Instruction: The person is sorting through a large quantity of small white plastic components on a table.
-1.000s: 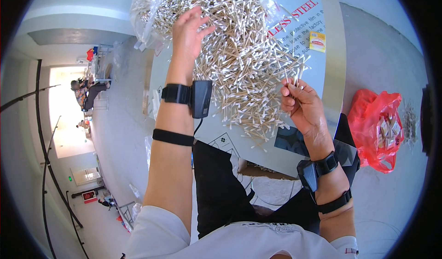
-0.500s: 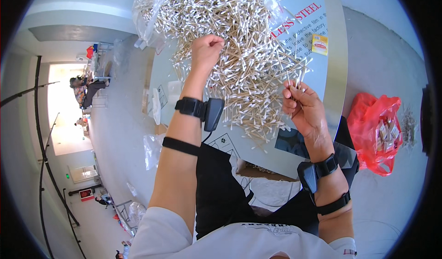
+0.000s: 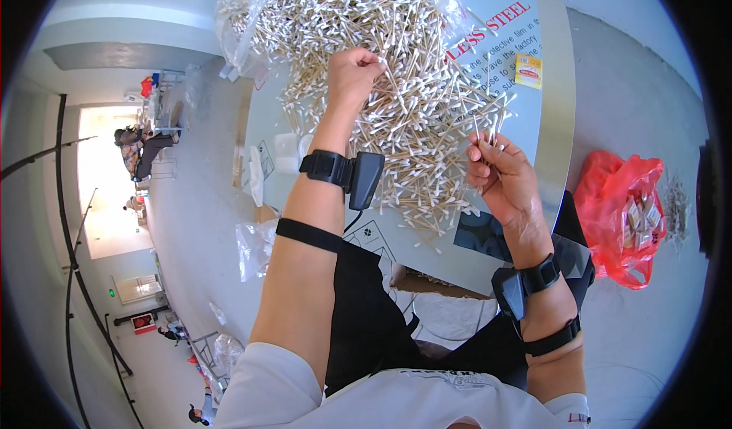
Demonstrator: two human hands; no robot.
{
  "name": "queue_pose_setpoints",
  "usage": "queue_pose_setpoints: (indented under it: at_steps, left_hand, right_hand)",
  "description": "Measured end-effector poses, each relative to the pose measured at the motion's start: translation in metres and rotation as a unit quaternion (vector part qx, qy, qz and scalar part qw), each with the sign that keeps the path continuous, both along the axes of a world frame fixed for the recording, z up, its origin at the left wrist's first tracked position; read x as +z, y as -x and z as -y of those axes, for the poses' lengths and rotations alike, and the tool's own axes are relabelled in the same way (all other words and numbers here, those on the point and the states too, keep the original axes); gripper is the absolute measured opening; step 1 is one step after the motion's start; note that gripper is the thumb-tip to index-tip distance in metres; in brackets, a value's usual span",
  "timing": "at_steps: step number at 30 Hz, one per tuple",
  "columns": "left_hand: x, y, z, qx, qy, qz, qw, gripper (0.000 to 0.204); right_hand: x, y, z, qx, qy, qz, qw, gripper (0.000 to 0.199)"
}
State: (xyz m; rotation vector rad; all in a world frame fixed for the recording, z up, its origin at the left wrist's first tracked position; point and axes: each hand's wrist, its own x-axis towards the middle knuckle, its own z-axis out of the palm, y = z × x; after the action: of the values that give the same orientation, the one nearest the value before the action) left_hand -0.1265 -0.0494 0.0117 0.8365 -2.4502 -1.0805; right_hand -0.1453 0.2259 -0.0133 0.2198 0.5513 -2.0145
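Note:
A wide heap of cotton swabs (image 3: 427,101) with white tips and pale tan sticks covers much of the table. My left hand (image 3: 352,82) is over the heap's left part, thumb and fingers pinched together; whether a swab is between them is too small to make out. At the heap's right edge, my right hand (image 3: 503,174) is closed on a small bunch of cotton swabs (image 3: 491,133), their white tips pointing up out of the fingers. Both wrists carry black strapped-on devices.
A clear plastic bag (image 3: 242,17) lies by the heap's far left. On the table's right is a small yellow packet (image 3: 528,72). A red plastic bag (image 3: 602,216) holding small packs stands right of the table. An open carton (image 3: 427,283) sits below the near edge. Other people are far left.
My left hand has moved a little to the right and slightly away from me over the heap, still pinched. The right hand with its bunch of cotton swabs has stayed almost still.

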Motion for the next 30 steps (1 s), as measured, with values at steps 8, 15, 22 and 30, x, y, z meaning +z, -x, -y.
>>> queue_pose_setpoints:
  at_steps: [8,15,22,30]
  left_hand:
    - [0.026,-0.013,-0.015,0.012,-0.104,-0.015,0.994,0.006]
    - [0.043,-0.022,-0.053,0.014,-0.331,-0.054,0.942,0.004]
    - [0.027,-0.043,-0.139,-0.008,-0.374,0.001,0.927,0.007]
    - [0.028,-0.047,-0.138,-0.03,-0.323,-0.019,0.946,0.007]
  right_hand:
    - [0.001,-0.002,0.001,0.005,0.005,0.001,1.0,0.011]
    - [0.004,-0.004,0.003,-0.011,-0.004,-0.046,0.999,0.012]
    - [0.012,-0.014,0.01,-0.011,-0.108,-0.169,0.98,0.013]
    - [-0.001,-0.01,0.007,-0.006,-0.089,-0.149,0.985,0.007]
